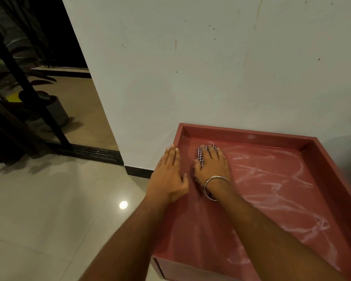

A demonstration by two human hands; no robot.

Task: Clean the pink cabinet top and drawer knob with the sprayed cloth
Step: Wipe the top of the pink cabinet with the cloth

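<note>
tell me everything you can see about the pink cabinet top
The pink cabinet top is a dusty pink, smooth, matte-looking surface, recessed like a shallow tray with a raised rim on the sides in view. It stands against the white wall, above the tiled floor. Whitish wiping streaks cover its right half; the left part looks plainer. The right hand presses a checked cloth flat near the far left corner. The left hand rests on the left rim.
</note>
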